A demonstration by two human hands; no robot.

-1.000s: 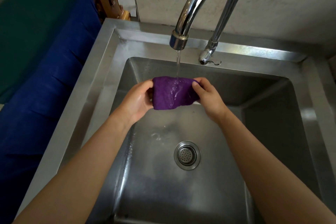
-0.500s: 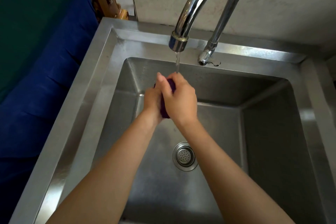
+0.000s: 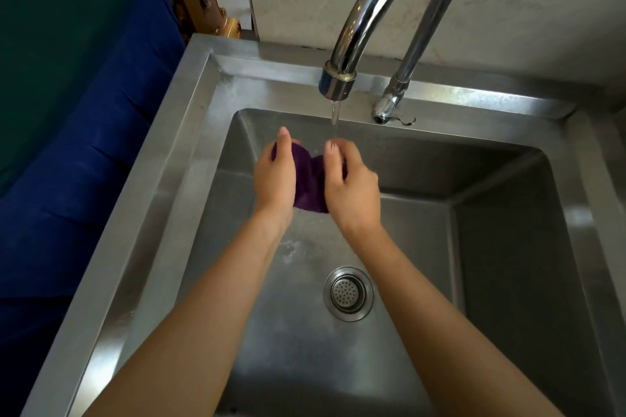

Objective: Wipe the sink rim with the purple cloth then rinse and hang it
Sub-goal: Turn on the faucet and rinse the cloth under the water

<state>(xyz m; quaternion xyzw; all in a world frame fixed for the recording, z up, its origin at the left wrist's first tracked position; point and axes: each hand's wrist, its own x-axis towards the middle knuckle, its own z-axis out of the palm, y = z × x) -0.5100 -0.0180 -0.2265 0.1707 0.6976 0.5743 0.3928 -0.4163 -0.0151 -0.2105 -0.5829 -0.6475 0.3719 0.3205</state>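
The purple cloth [image 3: 309, 179] is bunched between my two hands over the steel sink basin [image 3: 508, 247]. My left hand [image 3: 276, 176] grips its left side and my right hand [image 3: 350, 184] grips its right side; most of the cloth is hidden behind them. A thin stream of water [image 3: 334, 115] falls from the chrome tap spout [image 3: 337, 85] and lands at my right hand's fingers. The sink rim [image 3: 162, 159] runs round the basin.
The round drain strainer [image 3: 349, 293] lies in the basin floor below my hands. The tap base and its small lever [image 3: 389, 110] stand on the back rim. A blue and green cushioned seat [image 3: 67, 118] lies left of the sink; a tiled wall is behind.
The cloth was spread flat under the water, then pressed together between both hands. Now my hands have drawn a little apart and the bunched cloth shows between them.
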